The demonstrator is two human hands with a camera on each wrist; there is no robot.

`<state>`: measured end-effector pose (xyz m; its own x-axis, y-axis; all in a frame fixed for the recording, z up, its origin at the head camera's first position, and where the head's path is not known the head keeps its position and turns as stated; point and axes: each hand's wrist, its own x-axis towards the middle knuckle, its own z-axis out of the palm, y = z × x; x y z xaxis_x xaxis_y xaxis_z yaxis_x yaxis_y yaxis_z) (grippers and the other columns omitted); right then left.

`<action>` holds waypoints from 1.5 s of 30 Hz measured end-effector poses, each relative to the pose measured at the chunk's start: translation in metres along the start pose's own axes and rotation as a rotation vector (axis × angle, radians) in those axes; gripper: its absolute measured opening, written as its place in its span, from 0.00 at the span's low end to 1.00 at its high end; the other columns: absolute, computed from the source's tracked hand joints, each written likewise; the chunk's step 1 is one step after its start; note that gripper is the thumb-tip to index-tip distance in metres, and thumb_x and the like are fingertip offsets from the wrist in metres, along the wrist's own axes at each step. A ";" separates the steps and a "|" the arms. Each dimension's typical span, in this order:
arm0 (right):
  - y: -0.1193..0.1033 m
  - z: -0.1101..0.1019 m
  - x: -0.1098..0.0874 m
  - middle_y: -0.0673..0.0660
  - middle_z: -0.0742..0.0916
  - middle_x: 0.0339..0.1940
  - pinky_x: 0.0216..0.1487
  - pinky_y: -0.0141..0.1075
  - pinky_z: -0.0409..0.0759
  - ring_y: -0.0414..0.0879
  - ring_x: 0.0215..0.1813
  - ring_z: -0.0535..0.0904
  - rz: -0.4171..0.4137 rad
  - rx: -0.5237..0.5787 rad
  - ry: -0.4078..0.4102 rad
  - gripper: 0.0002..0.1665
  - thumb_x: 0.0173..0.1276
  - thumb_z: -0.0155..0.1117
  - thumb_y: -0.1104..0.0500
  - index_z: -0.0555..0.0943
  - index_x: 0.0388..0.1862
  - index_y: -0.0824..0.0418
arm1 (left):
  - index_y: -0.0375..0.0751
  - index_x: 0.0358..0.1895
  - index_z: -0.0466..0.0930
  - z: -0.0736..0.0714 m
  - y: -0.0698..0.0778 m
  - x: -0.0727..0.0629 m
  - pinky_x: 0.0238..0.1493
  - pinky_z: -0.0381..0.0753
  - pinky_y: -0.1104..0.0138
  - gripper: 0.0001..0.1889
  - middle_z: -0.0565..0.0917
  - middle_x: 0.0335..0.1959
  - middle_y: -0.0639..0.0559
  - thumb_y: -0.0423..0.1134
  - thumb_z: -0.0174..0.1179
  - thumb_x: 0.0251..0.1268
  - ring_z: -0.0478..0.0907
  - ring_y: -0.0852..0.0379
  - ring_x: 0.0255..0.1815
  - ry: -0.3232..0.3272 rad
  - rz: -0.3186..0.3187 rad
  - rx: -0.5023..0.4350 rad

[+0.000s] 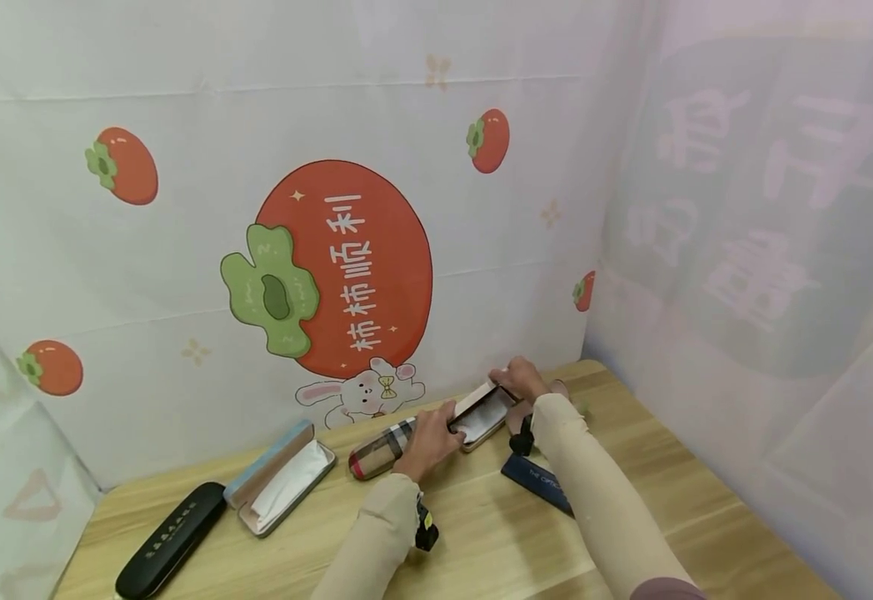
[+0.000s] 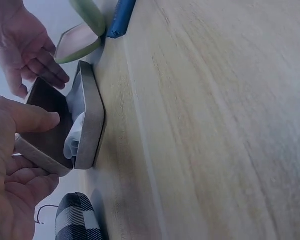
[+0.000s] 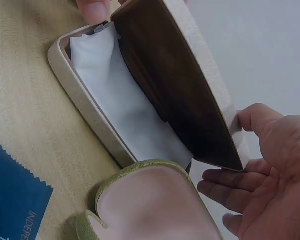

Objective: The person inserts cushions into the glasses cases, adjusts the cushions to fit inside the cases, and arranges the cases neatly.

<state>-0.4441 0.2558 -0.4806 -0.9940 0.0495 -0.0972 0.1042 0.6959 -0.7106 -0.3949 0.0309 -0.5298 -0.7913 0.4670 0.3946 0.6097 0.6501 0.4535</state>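
A pale glasses case [image 1: 474, 440] stands with its lid raised near the table's back edge. Its dark-lined lid [image 3: 170, 75] leans up, and a folded white cloth [image 3: 120, 95] lies in the base. My left hand [image 1: 427, 442] grips the lid's left end, thumb on the inner lining and fingers round the outside, as the left wrist view shows. At the other end is my right hand [image 3: 285, 160], its thumb tip against the lid's outer face and its fingers loosely extended by the corner. A green glasses case [image 3: 155, 200] with pink lining sits open beside it.
Left of my left hand lies a plaid case [image 1: 376, 454]. Farther left are an open blue case [image 1: 275, 467] with a white cloth and a closed black case [image 1: 170, 537]. A navy lens cloth [image 1: 534, 482] lies near my right forearm. A printed curtain [image 1: 182, 250] hangs behind the table.
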 end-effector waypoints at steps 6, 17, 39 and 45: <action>0.000 -0.006 -0.005 0.46 0.60 0.10 0.25 0.35 0.61 0.41 0.17 0.54 0.026 -0.003 -0.025 0.29 0.71 0.58 0.56 0.60 0.10 0.52 | 0.38 0.39 0.78 0.001 0.000 -0.001 0.31 0.73 0.68 0.10 0.85 0.34 0.46 0.31 0.68 0.56 0.76 0.58 0.31 -0.027 0.062 0.028; 0.001 -0.014 -0.010 0.45 0.59 0.11 0.26 0.35 0.60 0.41 0.19 0.53 -0.024 -0.127 -0.079 0.32 0.68 0.67 0.62 0.62 0.07 0.51 | 0.35 0.45 0.84 0.000 0.003 -0.006 0.38 0.81 0.63 0.10 0.86 0.43 0.40 0.36 0.66 0.63 0.83 0.49 0.38 -0.107 0.032 0.080; 0.002 -0.016 -0.042 0.68 0.84 0.62 0.61 0.55 0.79 0.63 0.60 0.81 -0.082 -0.055 0.195 0.33 0.74 0.63 0.47 0.76 0.66 0.70 | 0.32 0.36 0.87 -0.010 0.023 -0.027 0.20 0.63 0.74 0.11 0.85 0.24 0.41 0.27 0.54 0.63 0.59 0.68 0.14 0.141 -0.021 -0.075; -0.001 -0.019 -0.064 0.66 0.88 0.54 0.56 0.54 0.81 0.59 0.54 0.85 -0.149 -0.060 0.268 0.29 0.71 0.66 0.48 0.80 0.61 0.67 | 0.33 0.43 0.88 -0.005 0.037 -0.034 0.29 0.82 0.66 0.13 0.90 0.38 0.39 0.27 0.54 0.63 0.80 0.60 0.22 0.086 -0.089 -0.085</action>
<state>-0.3808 0.2657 -0.4607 -0.9721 0.1259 0.1978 -0.0372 0.7501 -0.6603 -0.3448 0.0361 -0.5227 -0.8381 0.3542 0.4148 0.5415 0.6317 0.5546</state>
